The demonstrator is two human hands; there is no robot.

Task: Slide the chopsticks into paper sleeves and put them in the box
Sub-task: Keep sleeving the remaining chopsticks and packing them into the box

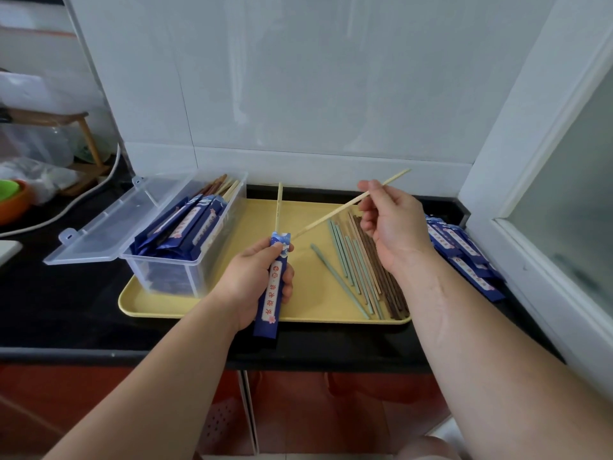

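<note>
Blue paper sleeve [272, 287] mid-frame gripped by left hand [250, 282], pale wooden chopstick [278, 207] poking out, right hand [393, 224] pinching second pale chopstick [328, 219], yellow tray [308, 303] on black counter [66, 307], clear plastic box [159, 277] at left holding sleeved chopsticks [185, 224], white wall [298, 78]

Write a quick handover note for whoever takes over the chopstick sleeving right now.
Left hand grips a blue sleeve with one bamboo chopstick in it. Right hand pinches the second chopstick, tip at the sleeve's mouth.
Done: the clear box on the yellow tray holds sleeved chopsticks, lid open.
Left: slide this one in, box it, then sleeve the loose chopsticks on the tray. The spare sleeves lie on the counter to the right.
</note>
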